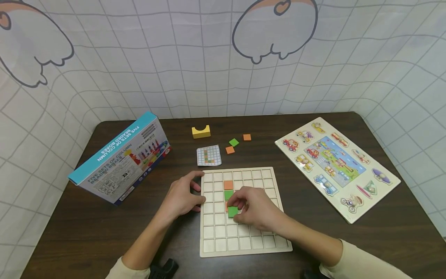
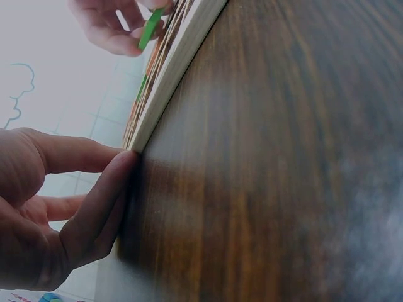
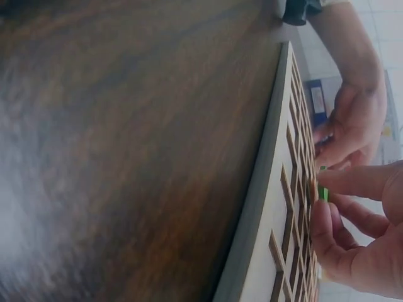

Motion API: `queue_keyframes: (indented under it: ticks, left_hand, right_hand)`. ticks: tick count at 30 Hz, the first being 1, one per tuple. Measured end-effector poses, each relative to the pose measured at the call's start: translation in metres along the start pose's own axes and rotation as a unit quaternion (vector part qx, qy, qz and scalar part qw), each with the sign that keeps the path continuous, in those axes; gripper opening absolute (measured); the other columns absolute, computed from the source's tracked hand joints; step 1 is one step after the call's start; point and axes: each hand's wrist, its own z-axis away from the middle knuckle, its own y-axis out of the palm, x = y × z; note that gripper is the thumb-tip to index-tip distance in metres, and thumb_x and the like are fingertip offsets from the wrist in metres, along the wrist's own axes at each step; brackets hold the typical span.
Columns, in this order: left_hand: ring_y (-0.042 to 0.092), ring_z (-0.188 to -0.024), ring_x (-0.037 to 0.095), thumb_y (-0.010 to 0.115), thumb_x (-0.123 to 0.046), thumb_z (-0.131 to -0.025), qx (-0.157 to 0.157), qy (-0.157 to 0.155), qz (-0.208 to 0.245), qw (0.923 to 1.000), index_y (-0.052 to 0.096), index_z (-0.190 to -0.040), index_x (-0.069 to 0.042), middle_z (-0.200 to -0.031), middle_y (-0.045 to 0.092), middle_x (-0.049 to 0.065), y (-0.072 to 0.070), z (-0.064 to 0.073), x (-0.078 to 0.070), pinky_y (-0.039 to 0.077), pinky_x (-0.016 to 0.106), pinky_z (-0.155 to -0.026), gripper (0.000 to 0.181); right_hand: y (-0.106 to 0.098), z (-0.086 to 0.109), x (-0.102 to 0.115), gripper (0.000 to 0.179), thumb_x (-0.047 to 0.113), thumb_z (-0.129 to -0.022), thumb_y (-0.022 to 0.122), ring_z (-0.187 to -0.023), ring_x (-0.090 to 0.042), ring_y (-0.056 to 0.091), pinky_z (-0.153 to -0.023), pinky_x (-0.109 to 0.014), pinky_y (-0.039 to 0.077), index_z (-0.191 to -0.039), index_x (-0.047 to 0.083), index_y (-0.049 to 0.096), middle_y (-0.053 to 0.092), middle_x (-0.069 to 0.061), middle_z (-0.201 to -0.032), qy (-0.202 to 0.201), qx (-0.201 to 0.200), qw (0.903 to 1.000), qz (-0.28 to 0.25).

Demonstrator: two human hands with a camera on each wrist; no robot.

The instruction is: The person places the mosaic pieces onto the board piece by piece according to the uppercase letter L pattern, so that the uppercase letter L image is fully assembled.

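A wooden grid board point(image 1: 212, 245) lies on the table in front of me. My left hand point(image 1: 182, 197) holds its left edge, thumb and fingers bent against the rim in the left wrist view. Over the middle of the board, my right hand point(image 1: 256, 207) pinches a green square tile point(image 1: 232, 211) between thumb and fingers. That tile is tilted and close above the cells, partly covering an orange tile point(image 1: 226, 206). Further up the same column sit a green tile point(image 1: 228, 195) and an orange tile point(image 1: 228, 185), each in its own cell.
Behind the board lie a pattern card point(image 1: 209, 155), loose orange tiles point(image 1: 247, 137), a loose green tile point(image 1: 234, 142) and a yellow arch block point(image 1: 201, 132). A blue-topped box point(image 1: 122, 159) stands left. A picture puzzle board point(image 1: 343, 170) lies right.
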Motion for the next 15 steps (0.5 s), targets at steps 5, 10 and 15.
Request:
queue_keyframes:
  ticks: [5, 10, 15]
  left_hand:
    - [0.066, -0.060, 0.019, 0.082, 0.001, -0.082, 0.002, -0.004, 0.000, 1.0000, 0.054, -0.148, -0.018, -0.107, 0.061, 0.015, -0.0001, -0.0001, -0.0001, 0.063, 0.030, -0.053, 0.074]
    - [0.066, -0.062, 0.019, 0.082, 0.000, -0.083, 0.004, -0.007, -0.002, 1.0000, 0.054, -0.148, -0.018, -0.108, 0.060, 0.014, -0.0005, -0.0003, 0.0000, 0.062, 0.030, -0.053, 0.074]
    - [0.066, -0.062, 0.019, 0.082, 0.001, -0.083, 0.005, -0.006, 0.000, 1.0000, 0.054, -0.149, -0.018, -0.108, 0.060, 0.015, -0.0007, -0.0002, 0.0001, 0.063, 0.030, -0.053, 0.074]
  right_hand:
    - [0.0043, 0.0021, 0.0009, 0.027, -0.002, -0.073, 0.085, -0.078, -0.013, 0.061, -0.064, -0.018, 0.053, -0.095, 0.012, 0.077, 0.066, 0.004, -0.085, -0.021, 0.000, 0.9995, 0.024]
    - [0.0072, 0.0028, 0.0006, 0.027, -0.001, -0.074, 0.085, -0.078, -0.011, 0.062, -0.064, -0.018, 0.053, -0.096, 0.012, 0.077, 0.068, 0.005, -0.085, -0.029, 0.001, 0.9987, 0.042]
    - [0.0091, 0.0033, 0.0017, 0.027, -0.002, -0.073, 0.084, -0.079, -0.011, 0.060, -0.066, -0.019, 0.051, -0.095, 0.013, 0.077, 0.066, 0.006, -0.085, -0.030, -0.001, 0.9979, 0.058]
